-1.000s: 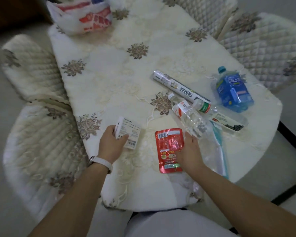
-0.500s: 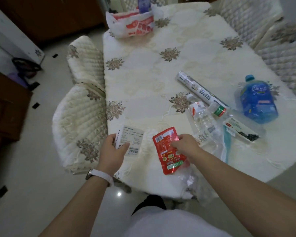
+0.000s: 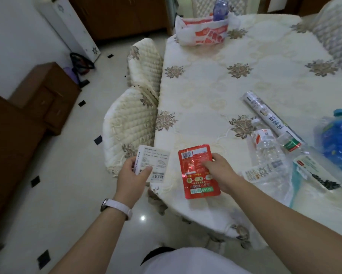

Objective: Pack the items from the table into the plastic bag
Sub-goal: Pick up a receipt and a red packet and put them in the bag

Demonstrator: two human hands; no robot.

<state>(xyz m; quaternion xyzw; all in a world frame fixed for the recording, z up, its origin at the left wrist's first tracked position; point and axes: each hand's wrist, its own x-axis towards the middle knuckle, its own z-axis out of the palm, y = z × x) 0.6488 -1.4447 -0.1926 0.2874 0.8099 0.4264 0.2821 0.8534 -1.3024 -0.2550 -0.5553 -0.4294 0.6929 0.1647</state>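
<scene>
Left hand [image 3: 133, 176]: thumb and fingers curled round a white box [image 3: 153, 163], held just off the table [image 3: 205, 91] edge, as it was a second ago.
Right hand [image 3: 220, 171]: pinches the red pouch [image 3: 197, 175] by its right edge.
Change: the pouch lay flat a second ago and is now lifted and tilted.
Plastic bag [image 3: 202, 32]: at the far end, well apart from both hands.
Unpacked: water bottle [image 3: 268, 147], blue jug [image 3: 338, 143], roll [image 3: 268, 115].
Meaning: two items are in hand and neither is bagged; a carry to the far end looks likely next.

The right grip [image 3: 217, 171] is lifting the red pouch [image 3: 197, 175] off the counter [image 3: 205, 86]; the left grip [image 3: 133, 175] is carrying the white box [image 3: 152, 165] outward, leaving the counter edge on that grip's right.
</scene>
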